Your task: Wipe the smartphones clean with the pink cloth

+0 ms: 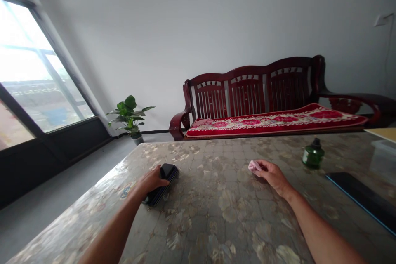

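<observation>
Left hand (151,182) is over the smartphone stack (168,169) on the surface (210,210), fingers draped across it, can't tell if gripping; stack's long axis runs away from the person, slanting right. Right hand (274,176) has fingers closed on a crumpled pink cloth (254,167), at their tips, well apart to the stack's right; left hand is nearer the stack.

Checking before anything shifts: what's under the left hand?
A dark, layered, phone-like stack; its far end and right edge show. The left hand covers part of its top, and the tabletop directly beneath the stack can't be seen.
</observation>
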### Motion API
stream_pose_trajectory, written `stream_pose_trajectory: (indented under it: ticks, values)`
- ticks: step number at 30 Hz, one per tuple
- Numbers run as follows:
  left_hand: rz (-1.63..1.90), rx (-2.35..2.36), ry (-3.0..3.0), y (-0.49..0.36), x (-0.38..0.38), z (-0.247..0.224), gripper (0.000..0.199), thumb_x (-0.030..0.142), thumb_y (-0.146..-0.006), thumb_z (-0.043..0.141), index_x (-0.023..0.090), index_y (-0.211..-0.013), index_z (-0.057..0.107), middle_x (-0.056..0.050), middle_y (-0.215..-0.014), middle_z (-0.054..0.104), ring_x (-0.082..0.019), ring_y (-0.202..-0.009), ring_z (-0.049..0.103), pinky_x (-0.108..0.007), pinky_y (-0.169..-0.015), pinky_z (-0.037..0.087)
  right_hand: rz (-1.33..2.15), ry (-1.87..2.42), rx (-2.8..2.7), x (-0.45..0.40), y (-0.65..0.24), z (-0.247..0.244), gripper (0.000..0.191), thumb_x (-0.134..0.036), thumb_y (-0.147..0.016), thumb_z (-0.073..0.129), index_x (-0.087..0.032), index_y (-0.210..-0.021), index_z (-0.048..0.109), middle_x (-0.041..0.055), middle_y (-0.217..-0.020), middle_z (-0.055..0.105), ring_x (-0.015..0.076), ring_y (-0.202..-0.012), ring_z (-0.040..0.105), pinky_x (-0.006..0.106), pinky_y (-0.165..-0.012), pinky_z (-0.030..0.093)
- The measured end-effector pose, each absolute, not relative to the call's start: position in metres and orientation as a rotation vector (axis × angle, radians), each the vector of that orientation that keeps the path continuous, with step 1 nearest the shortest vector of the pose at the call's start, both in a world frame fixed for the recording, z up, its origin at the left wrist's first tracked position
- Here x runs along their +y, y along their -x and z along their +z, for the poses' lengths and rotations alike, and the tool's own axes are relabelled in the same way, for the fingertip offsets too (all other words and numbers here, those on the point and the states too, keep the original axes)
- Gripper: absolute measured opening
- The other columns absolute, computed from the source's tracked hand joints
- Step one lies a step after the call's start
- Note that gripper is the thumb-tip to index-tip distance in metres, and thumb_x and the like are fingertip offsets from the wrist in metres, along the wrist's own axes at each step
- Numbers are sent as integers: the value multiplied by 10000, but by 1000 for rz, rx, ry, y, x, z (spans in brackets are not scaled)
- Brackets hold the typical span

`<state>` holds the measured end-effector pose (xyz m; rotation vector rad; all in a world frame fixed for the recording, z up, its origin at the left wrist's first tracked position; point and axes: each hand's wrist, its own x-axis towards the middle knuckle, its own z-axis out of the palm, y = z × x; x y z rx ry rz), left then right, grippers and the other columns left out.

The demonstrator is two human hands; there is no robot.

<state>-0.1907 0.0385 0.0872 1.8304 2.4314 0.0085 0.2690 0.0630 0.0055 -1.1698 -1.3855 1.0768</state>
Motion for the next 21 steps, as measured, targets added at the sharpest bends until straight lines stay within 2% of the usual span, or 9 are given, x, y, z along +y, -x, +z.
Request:
stream_pose_trajectory:
  ticks: [5, 8, 12, 15, 19, 21]
  values:
    - [-76, 2439, -1847, 190, 37, 95, 800, 455, -734, 649, 129, -1411, 373, -178, -1242, 638, -339, -1150, 606, -357, -876, 467, 1073, 1167, -1361, 64, -269, 4, 378, -446, -610, 742, -188, -886, 733, 40, -826, 735, 199, -723, 624, 281, -639, 460]
    - [-73, 2459, -1877, 177, 33, 103, 783, 496, -774, 604, 148, -1425, 345, -183, -1252, 613, -356, -1152, 594, -381, -860, 464, 1085, 1166, -1341, 65, -269, 2, 388, -461, -608, 749, -183, -878, 731, 24, -776, 719, 177, -670, 599, 267, -604, 439]
    - [-8, 2336, -2061, 126, 22, 108, 730, 505, -777, 610, 211, -1402, 375, -137, -1216, 629, -330, -1115, 610, -366, -858, 463, 1089, 1162, -1323, 67, -268, 1, 379, -460, -598, 753, -176, -849, 729, 11, -720, 699, 159, -636, 574, 254, -587, 414]
    - [-31, 2157, -2181, 75, 17, 100, 748, 493, -784, 604, 181, -1417, 357, -154, -1221, 622, -319, -1115, 614, -365, -885, 461, 1086, 1165, -1282, 67, -268, -1, 360, -443, -595, 745, -176, -837, 727, 17, -728, 702, 162, -640, 573, 252, -582, 411]
    - [-54, 2058, -2231, 17, 17, 83, 688, 483, -761, 626, 190, -1353, 434, -140, -1184, 639, -321, -1096, 624, -370, -883, 471, 1082, 1164, -1278, 66, -269, -1, 342, -432, -602, 725, -185, -838, 723, 14, -734, 704, 166, -636, 576, 249, -562, 410]
    - [-60, 2064, -2233, -5, 20, 76, 673, 453, -756, 632, 163, -1335, 452, -176, -1200, 618, -338, -1090, 623, -383, -859, 479, 1078, 1167, -1294, 65, -268, 0, 342, -437, -609, 722, -187, -844, 720, 5, -719, 697, 155, -614, 560, 240, -541, 394]
